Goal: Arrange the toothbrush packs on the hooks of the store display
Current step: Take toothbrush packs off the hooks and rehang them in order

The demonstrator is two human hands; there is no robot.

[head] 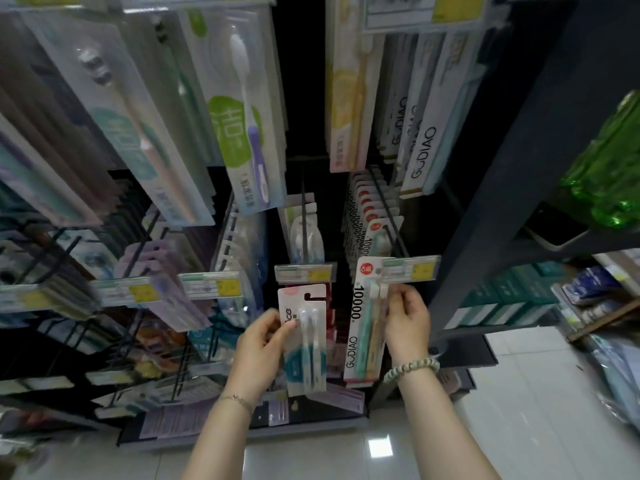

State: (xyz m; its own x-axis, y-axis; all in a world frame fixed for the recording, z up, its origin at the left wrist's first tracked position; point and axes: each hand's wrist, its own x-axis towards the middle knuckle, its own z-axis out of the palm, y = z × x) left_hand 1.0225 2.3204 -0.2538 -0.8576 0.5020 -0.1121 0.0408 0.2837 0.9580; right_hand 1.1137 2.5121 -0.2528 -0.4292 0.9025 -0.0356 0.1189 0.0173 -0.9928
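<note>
Dark store display [485, 202] with black wire hooks, pale tiled floor [519, 427] at lower right of the frame.

- Left hand [258, 344]: at lower centre, thumb and fingertips pinching the left edge of a twin toothbrush pack [306, 341]. Thin chain bracelet [237, 398] on my wrist.
- Twin toothbrush pack: white card, two brushes with teal handles, held upright. Its hanger cut-out at the top sits just below the centre price tag [304, 271].
- Centre hook [303, 216]: above that tag, one similar blister pack [304, 233] hanging on it.
- Right hand [407, 320]: right of centre, fingers curled on the right edge of a GODIAO "10000" pack [363, 323], near its top. Bead bracelet [412, 367] on my wrist.
- GODIAO "10000" pack: long white card, red dot at the top, upright, its top beside the right price tag [412, 268]. Whether it is on the hook I cannot tell.
- Right hook: a row of red-and-white packs [367, 202] behind it.
- Upper left: large blister packs, one with a purple-handled brush [249, 133].
- Upper right: white GODIAO boxes [422, 143].
- Far right: green plastic goods [609, 168] on a shelf.
</note>
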